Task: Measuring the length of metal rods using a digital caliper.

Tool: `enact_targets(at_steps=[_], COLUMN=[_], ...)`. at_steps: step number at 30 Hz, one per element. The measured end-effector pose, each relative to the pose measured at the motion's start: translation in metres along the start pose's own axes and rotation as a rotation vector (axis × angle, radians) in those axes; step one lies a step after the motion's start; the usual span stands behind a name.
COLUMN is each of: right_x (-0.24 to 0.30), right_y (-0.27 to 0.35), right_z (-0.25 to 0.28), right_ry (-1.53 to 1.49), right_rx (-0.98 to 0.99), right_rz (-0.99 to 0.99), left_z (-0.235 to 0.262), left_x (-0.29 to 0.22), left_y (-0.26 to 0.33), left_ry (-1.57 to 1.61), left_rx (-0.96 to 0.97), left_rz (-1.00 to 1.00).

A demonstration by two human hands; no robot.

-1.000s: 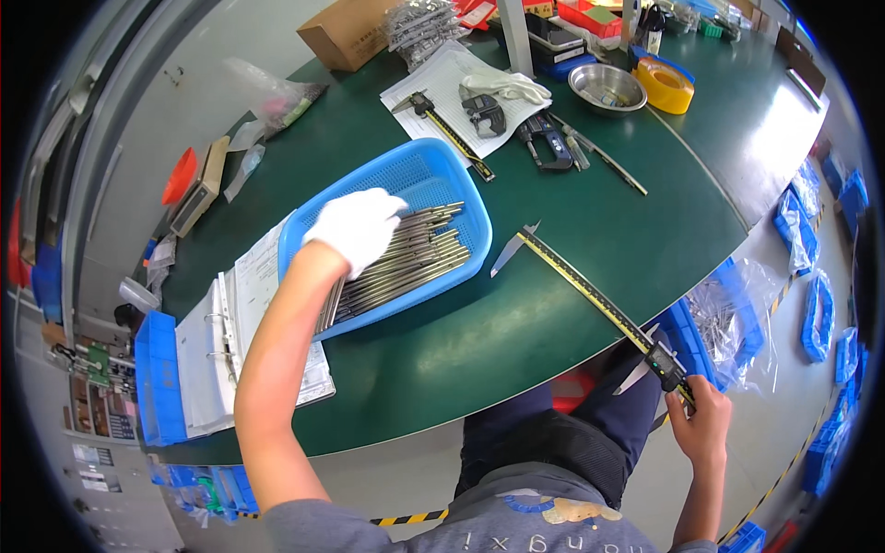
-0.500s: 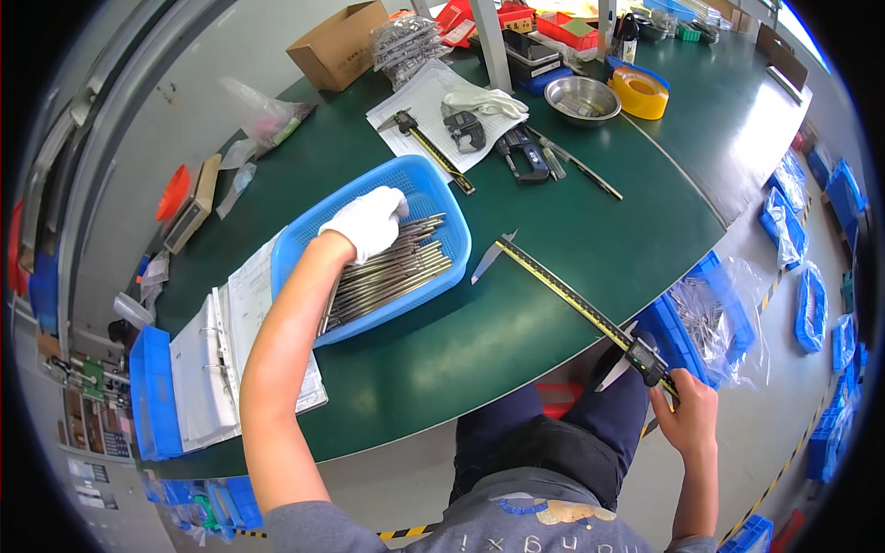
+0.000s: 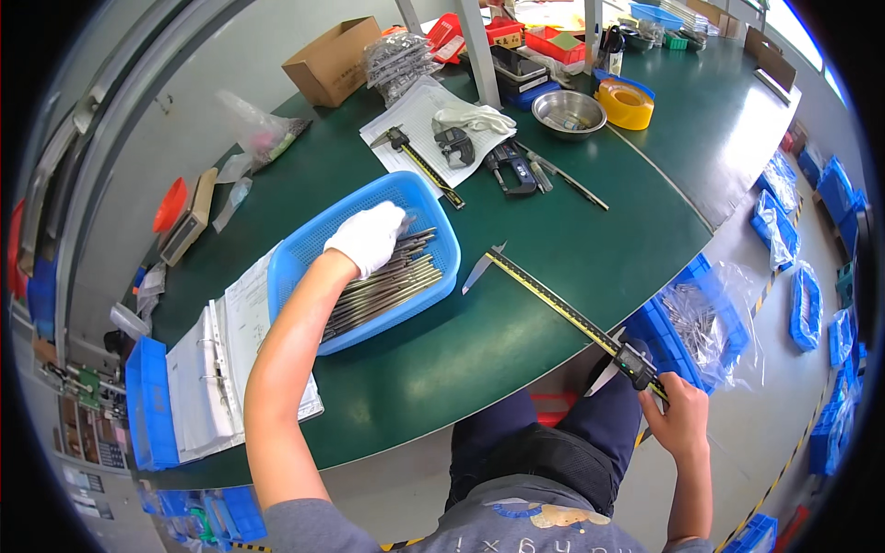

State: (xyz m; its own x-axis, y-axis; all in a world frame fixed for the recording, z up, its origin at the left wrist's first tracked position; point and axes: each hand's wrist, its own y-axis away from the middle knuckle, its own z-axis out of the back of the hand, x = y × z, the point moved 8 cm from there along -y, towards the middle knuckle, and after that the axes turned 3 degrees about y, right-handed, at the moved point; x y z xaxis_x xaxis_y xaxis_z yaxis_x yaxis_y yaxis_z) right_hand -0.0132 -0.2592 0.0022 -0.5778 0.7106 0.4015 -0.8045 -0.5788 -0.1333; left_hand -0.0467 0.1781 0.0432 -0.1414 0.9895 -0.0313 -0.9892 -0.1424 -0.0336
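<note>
The gloved left hand [image 3: 369, 237] is reaching into the blue basket [image 3: 304, 253] on the green table [image 3: 516, 323], its fingertips hiding among the metal rods [image 3: 392, 281], while the bare right hand [image 3: 680, 424] is gripping the long ruler tool [image 3: 553, 300].

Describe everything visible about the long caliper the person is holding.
The long caliper is a slim metal beam with a yellowish scale along it, a pointed fixed jaw at its far end and a dark sliding head with a readout near the grip. It lies slantwise, its far end over the green table, its near end past the table edge. The bare right hand holds it just behind the slider.
</note>
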Motion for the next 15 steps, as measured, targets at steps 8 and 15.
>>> enact_targets(at_steps=[8, 15], right_x=[-0.005, -0.004], right_y=[-0.001, -0.002], right_z=[0.003, -0.002], right_ry=[0.042, 0.027], right_rx=[0.026, 0.043], right_rz=[-0.020, -0.012], left_z=[0.060, -0.004], left_x=[-0.206, -0.262], left_y=[0.066, 0.107], left_ry=[0.169, 0.207], left_rx=[-0.476, -0.576], left_rz=[-0.710, -0.864])
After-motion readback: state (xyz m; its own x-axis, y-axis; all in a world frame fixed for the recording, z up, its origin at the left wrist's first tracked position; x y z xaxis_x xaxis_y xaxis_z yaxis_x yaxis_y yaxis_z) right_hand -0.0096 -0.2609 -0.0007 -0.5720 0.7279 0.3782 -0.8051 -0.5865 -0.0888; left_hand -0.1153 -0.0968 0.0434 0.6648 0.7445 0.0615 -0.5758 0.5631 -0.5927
